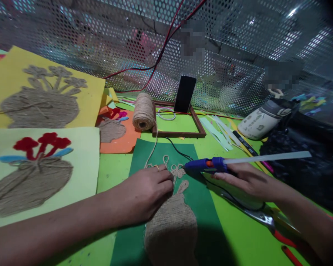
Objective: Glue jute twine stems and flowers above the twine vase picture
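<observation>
Two hands [147, 188] [246, 179], one glue gun [205, 165]; four twine pictures [172, 221] [41, 107] [44, 184] [111, 131], one spool [143, 109]

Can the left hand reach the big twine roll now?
Probably yes: nothing tall seems to stand between the left hand and the twine roll, mostly green paper and a loose strand.

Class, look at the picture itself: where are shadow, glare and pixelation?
Head view: dark shadow across the lower part of the green sheet; head view: white glint on the perforated panel, towards upper right; head view: two pixelated patches in the upper half, and the top right corner falls to black.
</observation>
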`<action>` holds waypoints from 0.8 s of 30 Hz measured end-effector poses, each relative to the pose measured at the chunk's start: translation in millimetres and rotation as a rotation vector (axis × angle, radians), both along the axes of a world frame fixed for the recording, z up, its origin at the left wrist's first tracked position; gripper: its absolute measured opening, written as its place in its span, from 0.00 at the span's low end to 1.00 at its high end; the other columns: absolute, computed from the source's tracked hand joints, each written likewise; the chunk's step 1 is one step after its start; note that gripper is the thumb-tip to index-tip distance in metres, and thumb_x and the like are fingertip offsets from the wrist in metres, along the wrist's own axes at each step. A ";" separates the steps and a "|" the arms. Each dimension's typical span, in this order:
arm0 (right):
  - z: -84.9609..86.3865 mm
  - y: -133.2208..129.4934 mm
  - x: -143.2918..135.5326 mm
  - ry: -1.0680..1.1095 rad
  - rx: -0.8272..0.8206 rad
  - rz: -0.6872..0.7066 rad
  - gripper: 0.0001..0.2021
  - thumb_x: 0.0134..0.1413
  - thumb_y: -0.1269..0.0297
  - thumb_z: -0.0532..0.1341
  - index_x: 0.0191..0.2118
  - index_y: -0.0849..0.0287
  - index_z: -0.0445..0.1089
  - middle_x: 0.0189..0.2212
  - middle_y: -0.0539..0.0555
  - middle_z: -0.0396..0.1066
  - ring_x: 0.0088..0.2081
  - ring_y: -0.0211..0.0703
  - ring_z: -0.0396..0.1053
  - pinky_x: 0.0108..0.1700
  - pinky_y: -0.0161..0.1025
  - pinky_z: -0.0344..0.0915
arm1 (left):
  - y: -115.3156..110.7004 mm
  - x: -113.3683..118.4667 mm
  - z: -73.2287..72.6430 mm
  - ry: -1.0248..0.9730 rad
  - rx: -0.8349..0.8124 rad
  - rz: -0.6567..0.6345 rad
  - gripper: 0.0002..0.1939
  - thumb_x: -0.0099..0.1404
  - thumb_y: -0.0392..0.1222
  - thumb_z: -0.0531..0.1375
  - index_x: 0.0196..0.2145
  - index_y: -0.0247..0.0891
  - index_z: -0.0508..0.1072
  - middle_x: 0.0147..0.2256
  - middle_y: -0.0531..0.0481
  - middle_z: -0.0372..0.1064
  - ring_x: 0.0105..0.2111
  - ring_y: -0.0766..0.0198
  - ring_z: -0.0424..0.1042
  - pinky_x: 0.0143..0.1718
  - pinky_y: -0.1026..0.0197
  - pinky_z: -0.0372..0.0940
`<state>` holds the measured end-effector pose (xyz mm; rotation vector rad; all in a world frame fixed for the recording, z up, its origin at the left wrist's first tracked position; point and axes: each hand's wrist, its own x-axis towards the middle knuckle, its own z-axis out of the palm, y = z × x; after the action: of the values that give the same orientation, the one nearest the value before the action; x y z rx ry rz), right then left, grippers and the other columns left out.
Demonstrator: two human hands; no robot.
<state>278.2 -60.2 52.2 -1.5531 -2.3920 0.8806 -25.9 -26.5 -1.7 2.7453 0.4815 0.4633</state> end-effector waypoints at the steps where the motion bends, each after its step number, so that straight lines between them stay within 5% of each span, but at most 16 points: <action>1: 1.7 -0.7 -0.3 -0.003 -0.008 0.007 0.17 0.65 0.52 0.53 0.38 0.60 0.71 0.25 0.49 0.66 0.25 0.37 0.59 0.25 0.33 0.57 | -0.1 0.0 0.3 0.000 -0.001 0.000 0.12 0.70 0.34 0.48 0.37 0.34 0.71 0.36 0.42 0.69 0.37 0.58 0.67 0.41 0.53 0.66; 14: -2.4 -0.3 -2.1 -0.001 0.014 -0.029 0.17 0.65 0.52 0.53 0.32 0.60 0.69 0.22 0.47 0.62 0.23 0.35 0.57 0.24 0.32 0.56 | -0.2 0.0 -0.2 -0.030 0.003 0.001 0.10 0.69 0.33 0.50 0.36 0.34 0.71 0.35 0.42 0.69 0.35 0.59 0.67 0.40 0.54 0.66; 24: 2.2 -2.5 -12.0 0.020 0.040 0.047 0.15 0.65 0.55 0.52 0.38 0.60 0.70 0.32 0.54 0.72 0.32 0.41 0.68 0.36 0.36 0.67 | 0.0 0.2 -0.3 0.010 -0.007 0.006 0.13 0.71 0.35 0.48 0.37 0.33 0.71 0.36 0.42 0.68 0.36 0.58 0.66 0.39 0.53 0.65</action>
<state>266.2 -62.7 54.5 -1.4728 -2.4260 0.8471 -25.7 -26.6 -2.0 2.7414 0.4928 0.4485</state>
